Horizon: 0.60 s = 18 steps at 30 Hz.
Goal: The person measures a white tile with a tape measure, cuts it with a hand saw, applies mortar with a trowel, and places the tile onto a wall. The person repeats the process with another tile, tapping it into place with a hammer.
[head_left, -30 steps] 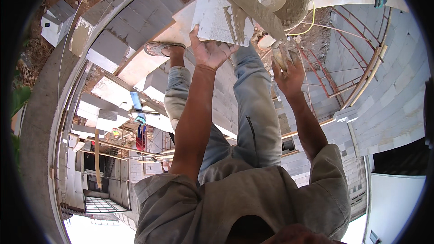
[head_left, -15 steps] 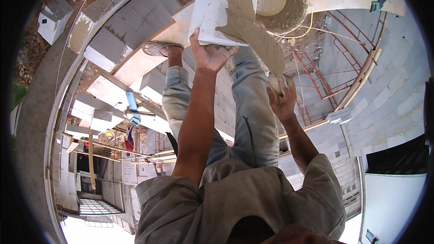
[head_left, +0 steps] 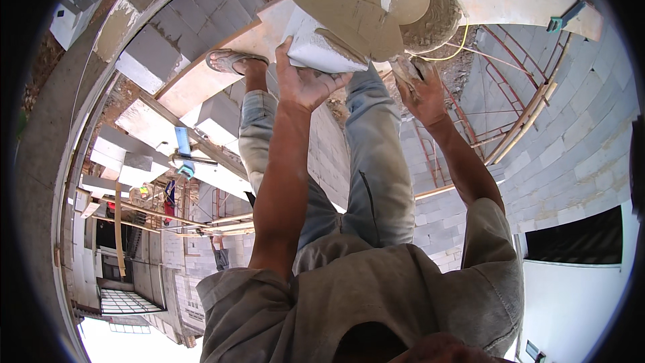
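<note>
My left hand [head_left: 306, 84] grips the near lower edge of a white block [head_left: 312, 44], thumb up its left side and fingers underneath. Wet grey-brown mortar [head_left: 336, 7] covers much of the block's upper face. My right hand [head_left: 423, 94] is closed round the handle of a mortar-coated trowel [head_left: 383, 40]. Its blade lies over the right part of the block, and mortar hides where blade and coating meet. Just beyond, a round bucket [head_left: 447, 23] with a yellow handle holds mortar.
I stand astride a block wall, my sandalled left foot [head_left: 232, 62] on a board [head_left: 185, 81]. Grey blocks [head_left: 201, 20] are stacked at left. Red scaffold frames [head_left: 504, 87] and a curving block wall [head_left: 578, 128] stand at right. Another person [head_left: 169, 198] is far off at lower left.
My right hand has moved up and forward with the trowel, bringing its blade across the block. Mortar now spreads over more of the upper face. My left hand keeps its grip.
</note>
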Available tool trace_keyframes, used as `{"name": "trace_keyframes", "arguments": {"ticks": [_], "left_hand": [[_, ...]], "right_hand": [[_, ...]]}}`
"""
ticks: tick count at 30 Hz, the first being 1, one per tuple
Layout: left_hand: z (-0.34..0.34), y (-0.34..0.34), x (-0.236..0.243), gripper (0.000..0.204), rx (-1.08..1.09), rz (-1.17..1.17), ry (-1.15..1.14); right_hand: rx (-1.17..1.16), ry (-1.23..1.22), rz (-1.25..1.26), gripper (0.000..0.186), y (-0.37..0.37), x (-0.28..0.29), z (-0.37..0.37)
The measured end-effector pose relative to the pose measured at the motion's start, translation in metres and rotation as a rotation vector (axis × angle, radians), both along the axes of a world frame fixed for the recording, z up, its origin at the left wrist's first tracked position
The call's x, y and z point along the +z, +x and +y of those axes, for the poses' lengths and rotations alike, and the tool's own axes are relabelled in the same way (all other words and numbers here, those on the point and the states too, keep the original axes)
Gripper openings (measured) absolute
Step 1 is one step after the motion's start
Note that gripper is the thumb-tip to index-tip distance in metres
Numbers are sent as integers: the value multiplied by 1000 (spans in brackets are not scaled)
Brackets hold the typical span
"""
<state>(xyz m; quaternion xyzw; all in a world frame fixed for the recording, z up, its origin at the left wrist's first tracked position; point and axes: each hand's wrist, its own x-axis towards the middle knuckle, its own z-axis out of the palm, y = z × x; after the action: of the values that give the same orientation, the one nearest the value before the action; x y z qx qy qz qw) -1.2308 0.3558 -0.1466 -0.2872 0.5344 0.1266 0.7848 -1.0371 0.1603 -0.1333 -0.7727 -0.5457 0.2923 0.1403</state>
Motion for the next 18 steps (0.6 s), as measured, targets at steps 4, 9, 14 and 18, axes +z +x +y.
{"name": "trace_keyframes", "arguments": {"ticks": [4, 9, 14, 18], "left_hand": [[-4, -7, -14, 71, -137, 82, 268], [8, 2, 13, 73, -113, 124, 157], [5, -10, 6, 72, -38, 76, 31], [-3, -29, -5, 72, 34, -129, 9]], "right_hand": [[100, 62, 157, 46, -32, 51, 4], [-174, 87, 228, 48, -41, 63, -8], [-1173, -165, 1259, 39, -1, 45, 12], [-1019, -383, 1560, 47, 49, 40, 39]]}}
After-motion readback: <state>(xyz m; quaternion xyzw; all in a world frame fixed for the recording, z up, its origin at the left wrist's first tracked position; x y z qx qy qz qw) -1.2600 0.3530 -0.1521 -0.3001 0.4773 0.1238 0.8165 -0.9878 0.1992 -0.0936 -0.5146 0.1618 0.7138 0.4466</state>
